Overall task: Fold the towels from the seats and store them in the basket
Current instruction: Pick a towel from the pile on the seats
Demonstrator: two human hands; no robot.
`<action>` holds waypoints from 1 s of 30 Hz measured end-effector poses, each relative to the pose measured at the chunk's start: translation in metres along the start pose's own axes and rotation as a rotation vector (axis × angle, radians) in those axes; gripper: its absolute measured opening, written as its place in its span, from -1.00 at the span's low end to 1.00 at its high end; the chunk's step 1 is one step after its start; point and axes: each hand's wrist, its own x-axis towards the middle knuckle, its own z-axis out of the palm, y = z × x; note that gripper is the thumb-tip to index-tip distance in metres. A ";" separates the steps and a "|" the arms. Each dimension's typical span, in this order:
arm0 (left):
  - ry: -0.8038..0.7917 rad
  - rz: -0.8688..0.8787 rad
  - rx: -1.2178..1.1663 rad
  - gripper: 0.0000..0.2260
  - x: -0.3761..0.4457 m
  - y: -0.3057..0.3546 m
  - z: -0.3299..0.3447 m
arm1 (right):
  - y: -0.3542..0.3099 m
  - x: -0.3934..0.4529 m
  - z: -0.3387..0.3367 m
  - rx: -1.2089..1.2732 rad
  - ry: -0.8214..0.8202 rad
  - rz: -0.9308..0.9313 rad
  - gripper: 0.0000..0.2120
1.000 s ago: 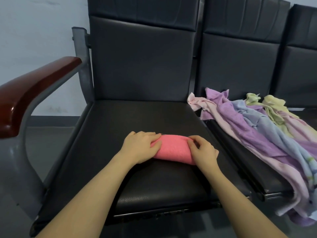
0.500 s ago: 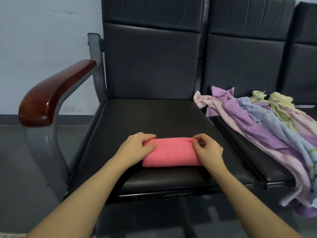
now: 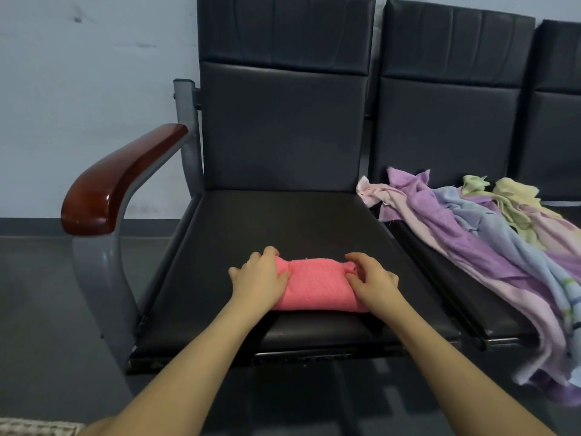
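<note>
Pink folded towel (image 3: 317, 286) lies on black seat (image 3: 283, 221). Left hand (image 3: 259, 283) and right hand (image 3: 374, 283) grip its two ends. Unfolded towels (image 3: 490, 240) heaped at 3 o'clock.

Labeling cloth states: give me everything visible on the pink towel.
The pink towel is terry-like cloth, folded into a compact, puffy oblong lying crosswise near the front of the black seat. Its ends look pinched in. The left hand grips its left end, the right hand its right end, fingers curled onto it. It lies apart from the loose towels on the next seat.

One pink towel (image 3: 316, 286), three seats (image 3: 283, 234).
</note>
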 end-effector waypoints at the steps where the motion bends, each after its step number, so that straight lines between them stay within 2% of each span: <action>1: 0.012 0.027 -0.022 -0.65 -0.003 0.000 0.001 | 0.000 -0.002 0.000 0.011 0.004 -0.020 -0.64; 6: 0.068 0.117 -0.169 -0.62 -0.011 -0.001 0.003 | 0.003 -0.008 0.003 0.075 0.017 -0.044 -0.65; 9: 0.102 0.120 -0.302 -0.55 -0.015 -0.003 0.001 | 0.000 -0.013 0.006 0.110 0.048 -0.095 -0.68; 12: 0.173 0.125 -0.339 -0.54 -0.022 -0.006 -0.005 | -0.007 -0.018 0.008 0.150 0.083 -0.136 -0.69; 18: 0.359 0.135 -0.308 -0.64 -0.045 -0.020 -0.038 | -0.046 -0.026 0.006 0.303 0.191 -0.252 -0.73; 22: 0.529 0.113 -0.273 -0.66 -0.064 -0.037 -0.076 | -0.092 -0.035 0.009 0.419 0.241 -0.414 -0.76; 30: 0.709 -0.002 -0.152 -0.69 -0.100 -0.123 -0.141 | -0.192 -0.051 0.051 0.525 0.128 -0.660 -0.76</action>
